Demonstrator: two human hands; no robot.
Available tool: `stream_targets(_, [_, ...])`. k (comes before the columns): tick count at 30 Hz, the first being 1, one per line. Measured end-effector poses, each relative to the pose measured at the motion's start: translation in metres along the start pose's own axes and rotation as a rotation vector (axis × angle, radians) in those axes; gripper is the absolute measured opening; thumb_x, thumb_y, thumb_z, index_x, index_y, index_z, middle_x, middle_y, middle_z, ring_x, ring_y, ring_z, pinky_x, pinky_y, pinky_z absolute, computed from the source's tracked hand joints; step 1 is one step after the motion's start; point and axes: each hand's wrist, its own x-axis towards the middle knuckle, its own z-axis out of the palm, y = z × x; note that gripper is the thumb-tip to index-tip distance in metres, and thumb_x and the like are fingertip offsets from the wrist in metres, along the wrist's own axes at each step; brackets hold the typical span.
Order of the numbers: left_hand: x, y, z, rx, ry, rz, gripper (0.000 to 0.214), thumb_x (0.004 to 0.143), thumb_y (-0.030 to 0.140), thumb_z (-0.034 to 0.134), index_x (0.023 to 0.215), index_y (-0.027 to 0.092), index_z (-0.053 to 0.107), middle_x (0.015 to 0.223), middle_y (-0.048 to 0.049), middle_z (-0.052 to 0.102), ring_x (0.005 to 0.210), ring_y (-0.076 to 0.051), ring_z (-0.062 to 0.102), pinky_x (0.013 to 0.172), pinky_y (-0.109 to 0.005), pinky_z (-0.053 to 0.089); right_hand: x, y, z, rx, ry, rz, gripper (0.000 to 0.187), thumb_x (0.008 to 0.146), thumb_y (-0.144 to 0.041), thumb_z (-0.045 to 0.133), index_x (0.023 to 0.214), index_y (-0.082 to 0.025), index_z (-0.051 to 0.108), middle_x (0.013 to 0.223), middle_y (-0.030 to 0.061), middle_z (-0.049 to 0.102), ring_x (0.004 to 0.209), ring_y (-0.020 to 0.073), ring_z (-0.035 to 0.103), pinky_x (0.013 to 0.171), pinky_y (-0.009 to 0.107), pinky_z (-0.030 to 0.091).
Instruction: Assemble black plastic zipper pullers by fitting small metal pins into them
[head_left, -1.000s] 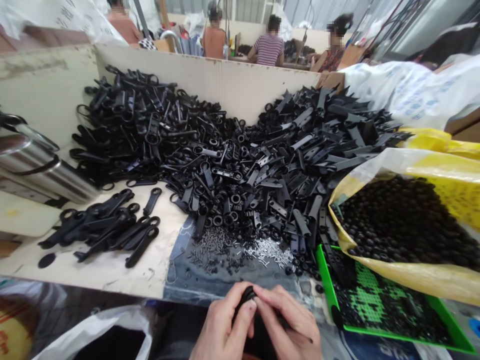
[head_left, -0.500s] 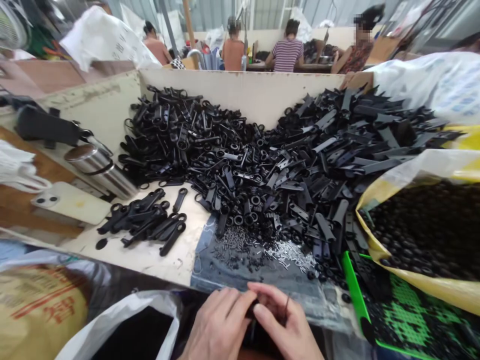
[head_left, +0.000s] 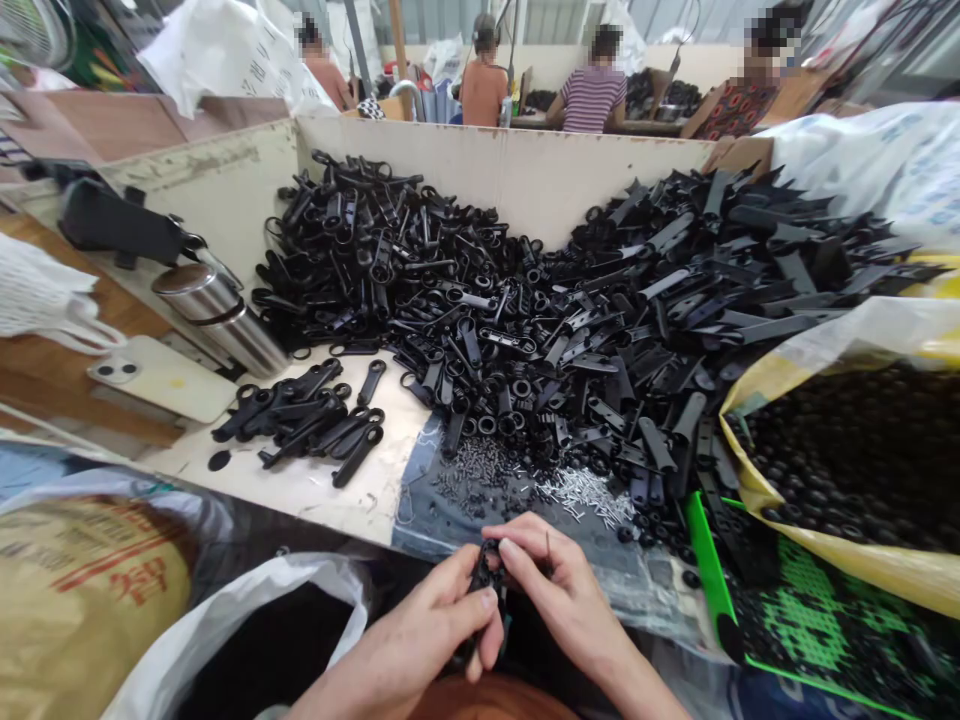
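The left hand (head_left: pixel 397 640) and right hand (head_left: pixel 562 600) have risen, together pinching a black plastic pull (head_left: pixel 489 572); a big heap (head_left: pixel 480 330) remains, a small batch (head_left: pixel 300 425) lies apart.

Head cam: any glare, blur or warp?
Head view: wide-angle warp bows the cream board wall, light is soft, glare streaks the steel flask, and the black plastic piece between the left hand and right hand is too dark for detail.

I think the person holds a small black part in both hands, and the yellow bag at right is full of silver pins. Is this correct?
No: the yellow bag is full of small round black pieces, not silver pins; the head view shows this. The left hand and right hand hold the small black part.
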Motion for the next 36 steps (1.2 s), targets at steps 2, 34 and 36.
stream_targets(2, [-0.003,0.003,0.002,-0.071,-0.021,-0.042,0.068,0.086,0.048,0.064,0.140,0.015,0.042,0.066,0.0038,0.063,0.056,-0.014,0.053,0.073,-0.031,0.043,0.000,-0.003,-0.002,-0.014,-0.050,-0.001,0.034,0.104,-0.045,0.056,0.117,-0.025,0.080,0.096,0.0058,0.069,0.086,0.0191,0.068,0.077,0.030,0.055])
stream_targets(34, [-0.013,-0.039,-0.019,-0.192,0.074,-0.117,0.075,0.079,0.058,0.075,0.134,0.016,0.048,0.071,0.0053,0.061,0.041,-0.003,0.035,0.044,-0.020,0.021,-0.016,0.006,0.014,-0.255,-0.158,-0.050,0.032,0.102,-0.039,0.060,0.129,-0.026,0.072,0.093,0.0035,0.068,0.071,0.0161,0.063,0.068,0.027,0.053])
stream_targets(36, [-0.016,-0.038,-0.027,-0.082,0.099,-0.097,0.071,0.080,0.062,0.073,0.131,0.017,0.052,0.073,0.0043,0.062,0.042,-0.005,0.037,0.043,-0.021,0.023,-0.017,0.007,0.015,-0.232,-0.177,-0.053,0.034,0.101,-0.039,0.062,0.132,-0.028,0.070,0.095,0.0029,0.069,0.070,0.0153,0.062,0.067,0.026,0.052])
